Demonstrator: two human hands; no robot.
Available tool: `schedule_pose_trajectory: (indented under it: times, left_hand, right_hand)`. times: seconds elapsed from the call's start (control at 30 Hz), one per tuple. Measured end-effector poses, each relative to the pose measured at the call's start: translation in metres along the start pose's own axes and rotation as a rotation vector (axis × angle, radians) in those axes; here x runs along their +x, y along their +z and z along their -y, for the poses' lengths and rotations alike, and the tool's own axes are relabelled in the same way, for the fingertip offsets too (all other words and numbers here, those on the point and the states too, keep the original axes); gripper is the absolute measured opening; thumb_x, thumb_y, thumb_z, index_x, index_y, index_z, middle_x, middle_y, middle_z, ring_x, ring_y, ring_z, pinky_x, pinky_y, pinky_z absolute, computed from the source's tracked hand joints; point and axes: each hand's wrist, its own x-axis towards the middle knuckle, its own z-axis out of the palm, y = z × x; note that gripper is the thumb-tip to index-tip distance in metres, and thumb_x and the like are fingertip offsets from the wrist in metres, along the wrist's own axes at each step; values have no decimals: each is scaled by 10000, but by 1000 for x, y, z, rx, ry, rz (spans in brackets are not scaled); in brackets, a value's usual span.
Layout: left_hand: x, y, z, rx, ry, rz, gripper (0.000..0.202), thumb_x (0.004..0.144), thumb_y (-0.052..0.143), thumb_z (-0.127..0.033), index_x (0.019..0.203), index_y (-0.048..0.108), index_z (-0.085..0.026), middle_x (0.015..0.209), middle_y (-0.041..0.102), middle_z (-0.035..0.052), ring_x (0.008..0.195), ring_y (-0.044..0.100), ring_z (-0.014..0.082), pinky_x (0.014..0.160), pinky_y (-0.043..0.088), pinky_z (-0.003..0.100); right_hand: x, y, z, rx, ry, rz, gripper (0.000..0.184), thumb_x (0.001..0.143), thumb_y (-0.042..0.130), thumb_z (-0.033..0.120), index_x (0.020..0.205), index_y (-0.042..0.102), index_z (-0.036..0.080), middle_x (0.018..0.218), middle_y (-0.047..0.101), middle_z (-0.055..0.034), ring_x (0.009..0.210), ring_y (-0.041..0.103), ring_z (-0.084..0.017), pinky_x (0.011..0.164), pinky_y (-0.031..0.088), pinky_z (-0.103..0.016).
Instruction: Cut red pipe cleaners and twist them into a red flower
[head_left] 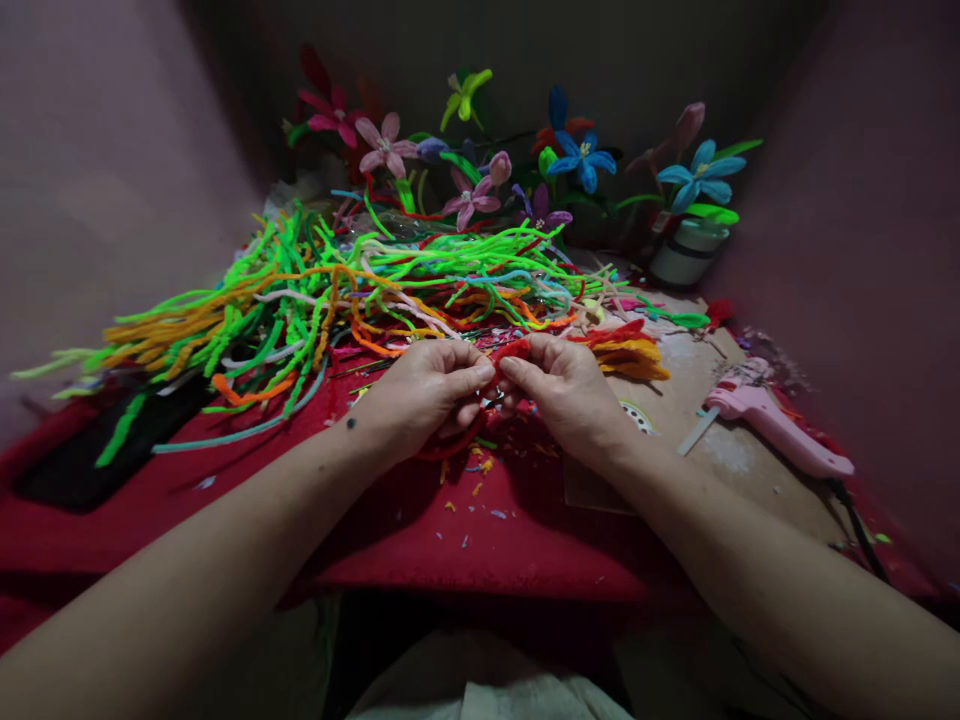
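Note:
My left hand [424,388] and my right hand [559,385] meet at the middle of the table, fingertips pinched together on a red pipe cleaner [510,352]. The red pipe cleaner loops up between the thumbs and curves down below my left hand. Both hands hover just above the red cloth [465,530]. A big heap of pipe cleaners [315,290], mostly green, orange and yellow, lies just behind and to the left of my hands. A small stack of red and orange bent pieces [626,352] rests beside my right hand.
Finished pipe-cleaner flowers [480,165] in pink, blue, purple and green stand at the back, some in a white pot [686,250]. A pink glue gun [772,420] lies at the right on a brown board [705,400]. Small coloured clippings litter the cloth.

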Motion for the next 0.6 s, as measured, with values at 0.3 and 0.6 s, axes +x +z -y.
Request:
schedule_pose_trajectory:
  times: [0.3,0.6]
  left_hand:
    - [0,3,1,32,54,-59,202,834,549,-282,683,474,-171,437,475,-66,306,351,27,345,244,145]
    - [2,12,3,149,208,-202,80,827,524,-217,778,481,-172,505,555,-58,353,455,53,361,342,149]
  right_hand:
    - [0,1,0,-11,-34,-43,151,720,659,299,695,575,177,606,584,27,515,519,-93,493,423,-223]
    - [-4,4,1,1,51,-83,194,714,607,259,577,499,174,507,526,42,444,493,-79,472,396,-213]
